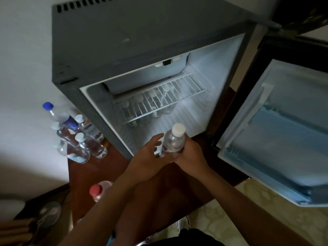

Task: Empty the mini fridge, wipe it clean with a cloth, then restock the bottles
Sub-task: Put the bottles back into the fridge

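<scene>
The grey mini fridge (110,50) stands with its door (276,139) swung wide to the right. Under its wire shelf (159,100) several clear bottles (142,105) stand at the back. My right hand (188,153) grips a clear white-capped water bottle (174,139) upright in front of the fridge's lower opening. My left hand (150,153) is beside it, its fingers touching the bottle's lower left side. Several clear bottles (83,141), one with a blue cap (48,106), stand on the wooden surface left of the fridge.
A red-capped bottle (96,190) stands near my left forearm on the brown wooden cabinet top (99,174). A white wall (24,68) is at the left. Patterned floor (230,219) lies below the door. A grey round object (48,213) sits at lower left.
</scene>
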A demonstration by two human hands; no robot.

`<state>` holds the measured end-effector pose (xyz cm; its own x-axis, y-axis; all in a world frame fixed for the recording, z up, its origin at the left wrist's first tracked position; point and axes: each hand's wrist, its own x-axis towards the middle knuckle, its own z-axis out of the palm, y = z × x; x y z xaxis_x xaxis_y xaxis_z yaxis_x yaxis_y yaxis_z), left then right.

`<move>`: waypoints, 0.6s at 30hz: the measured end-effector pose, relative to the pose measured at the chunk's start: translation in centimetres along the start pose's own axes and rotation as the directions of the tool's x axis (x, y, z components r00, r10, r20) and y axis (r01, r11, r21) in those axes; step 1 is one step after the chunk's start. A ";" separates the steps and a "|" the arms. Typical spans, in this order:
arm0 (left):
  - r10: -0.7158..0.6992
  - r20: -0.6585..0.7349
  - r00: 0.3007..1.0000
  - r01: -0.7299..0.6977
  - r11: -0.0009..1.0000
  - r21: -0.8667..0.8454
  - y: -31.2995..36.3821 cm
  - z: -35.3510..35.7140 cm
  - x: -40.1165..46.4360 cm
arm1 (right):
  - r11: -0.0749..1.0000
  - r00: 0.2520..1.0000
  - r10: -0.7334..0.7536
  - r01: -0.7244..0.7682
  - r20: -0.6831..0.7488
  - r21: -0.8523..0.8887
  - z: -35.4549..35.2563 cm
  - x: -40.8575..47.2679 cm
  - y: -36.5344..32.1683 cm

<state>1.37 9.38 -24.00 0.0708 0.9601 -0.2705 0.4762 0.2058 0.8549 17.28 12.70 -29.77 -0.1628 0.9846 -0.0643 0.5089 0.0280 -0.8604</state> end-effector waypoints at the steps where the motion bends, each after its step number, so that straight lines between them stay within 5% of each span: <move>1: -0.040 -0.040 0.998 0.040 0.999 0.011 -0.3 0.0 0.0 | 0.999 1.000 0.016 -0.016 -0.005 0.039 0.0 0.5 0.4; 10: -0.176 -0.390 0.904 0.284 0.929 0.239 -2.4 -1.6 -0.7 | 0.990 0.997 0.081 -0.079 -0.018 0.119 0.3 6.3 4.5; 18: -0.202 -0.593 0.779 0.394 0.894 0.213 -2.2 -1.9 -0.7 | 0.986 0.979 0.164 -0.162 -0.121 0.028 0.4 10.9 5.8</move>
<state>-1.38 8.57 -24.87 -0.5609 0.8190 -0.1213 0.6405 0.5220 0.5632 18.08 23.54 -35.64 0.0263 0.9894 -0.1430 0.5045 -0.1366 -0.8525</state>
